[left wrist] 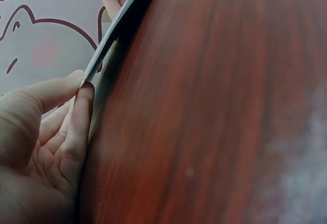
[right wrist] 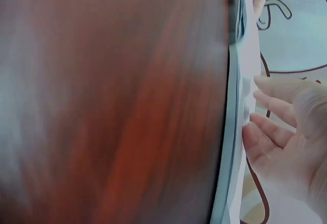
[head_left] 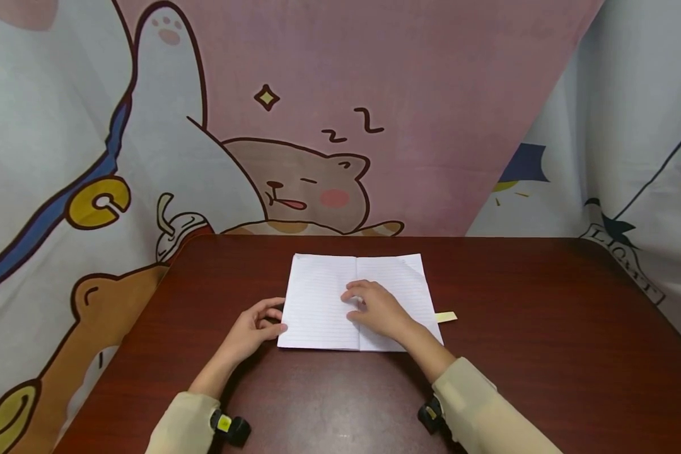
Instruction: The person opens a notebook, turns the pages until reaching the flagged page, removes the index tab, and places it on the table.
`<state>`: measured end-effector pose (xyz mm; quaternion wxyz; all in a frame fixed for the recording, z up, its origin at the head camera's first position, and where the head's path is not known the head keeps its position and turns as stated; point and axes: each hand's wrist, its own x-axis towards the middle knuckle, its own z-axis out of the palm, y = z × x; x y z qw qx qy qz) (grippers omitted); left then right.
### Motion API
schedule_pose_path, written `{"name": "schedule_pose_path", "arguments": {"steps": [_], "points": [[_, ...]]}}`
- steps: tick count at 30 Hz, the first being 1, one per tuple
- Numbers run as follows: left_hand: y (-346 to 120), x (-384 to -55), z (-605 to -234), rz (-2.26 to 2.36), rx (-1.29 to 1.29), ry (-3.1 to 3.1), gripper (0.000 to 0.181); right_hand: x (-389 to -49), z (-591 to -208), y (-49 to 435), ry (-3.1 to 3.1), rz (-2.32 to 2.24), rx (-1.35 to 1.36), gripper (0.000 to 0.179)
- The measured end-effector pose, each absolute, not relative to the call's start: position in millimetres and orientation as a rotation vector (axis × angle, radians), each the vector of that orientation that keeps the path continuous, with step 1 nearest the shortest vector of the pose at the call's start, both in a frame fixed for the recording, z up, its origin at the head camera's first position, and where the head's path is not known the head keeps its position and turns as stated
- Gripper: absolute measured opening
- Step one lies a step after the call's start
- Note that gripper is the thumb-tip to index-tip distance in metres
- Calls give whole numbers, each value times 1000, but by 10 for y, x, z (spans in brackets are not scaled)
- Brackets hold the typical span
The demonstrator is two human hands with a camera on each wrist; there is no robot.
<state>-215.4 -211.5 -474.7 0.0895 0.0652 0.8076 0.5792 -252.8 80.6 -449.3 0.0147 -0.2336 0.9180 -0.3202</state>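
An open notebook [head_left: 320, 302] with lined white pages lies on the table. My left hand [head_left: 248, 333] is at its left edge; the left wrist view shows the thumb [left wrist: 59, 91] on top and a finger below, pinching that edge, which is lifted a little off the wood. Over the right page, close to the centre fold, hovers my right hand [head_left: 381, 310], with bent, spread fingers and nothing gripped. In the right wrist view its fingertips [right wrist: 250, 132] are at the page surface; whether they press on it cannot be told. A pale yellow tab [head_left: 446, 317] sticks out from the notebook's right side.
The dark red-brown wooden table [head_left: 522, 328] spreads around the notebook. Behind it hangs a cloth [head_left: 431, 94] printed with cartoon animals, and another white cloth hangs at the right. Black wrist cameras [head_left: 238, 431] are strapped at both sleeves.
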Motion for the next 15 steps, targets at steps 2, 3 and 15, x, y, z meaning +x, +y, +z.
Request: {"name": "schedule_pose_path", "arguments": {"steps": [2, 3, 15], "points": [[-2112, -2159, -4751, 1724, 185, 2396, 55, -2552, -4499, 851, 2830, -1031, -729, 28], [-2108, -2160, -4750, 1727, 180, 2396, 55, -2565, -4505, 873, 2819, -1049, -731, 28], [-2079, -2176, -4753, 1731, 154, 2414, 53, -2705, -4496, 1272, 2914, -907, -738, 33]]}}
